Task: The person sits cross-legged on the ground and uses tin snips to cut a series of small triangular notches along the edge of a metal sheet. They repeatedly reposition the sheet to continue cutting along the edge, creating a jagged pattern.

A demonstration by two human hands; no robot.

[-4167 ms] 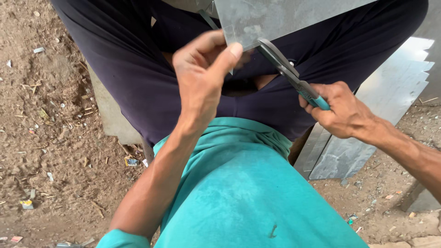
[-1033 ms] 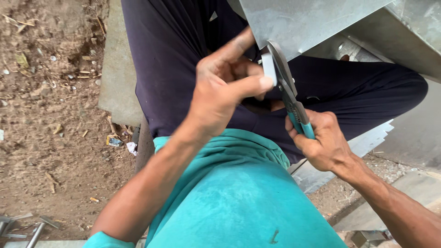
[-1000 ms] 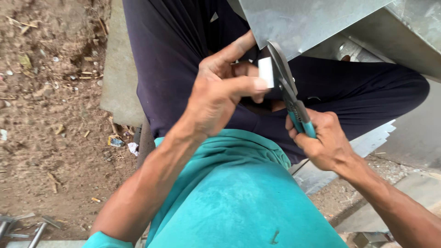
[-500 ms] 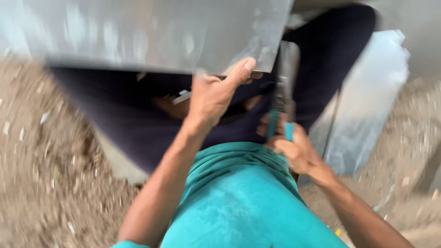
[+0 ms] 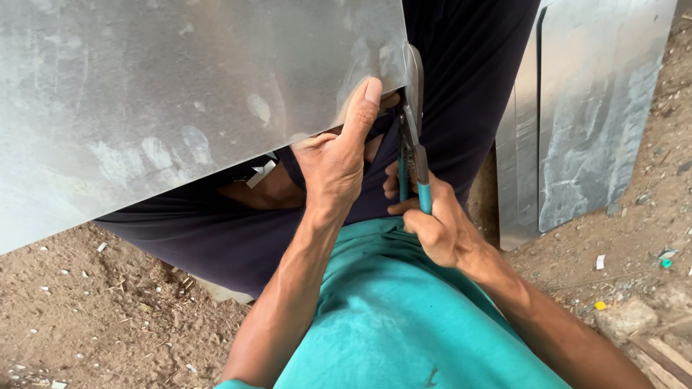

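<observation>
Metal sheet [image 5: 180, 108] gripped by left hand [image 5: 331, 162], right hand [image 5: 436, 223] clasping teal-handled snips [image 5: 412, 137]

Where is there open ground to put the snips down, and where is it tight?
Bare dirt ground lies lower left, bordered by the large galvanised metal sheet and dark trousers. A smaller patch sits far right, beside the leaning metal sheets, with a stone. It is crowded where the left hand, teal-handled tin snips and right hand meet.

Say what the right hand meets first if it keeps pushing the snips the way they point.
Likely the right edge of the metal sheet: the right hand aims the snips up along it, beside the left hand's thumb. Depth is unclear.
</observation>
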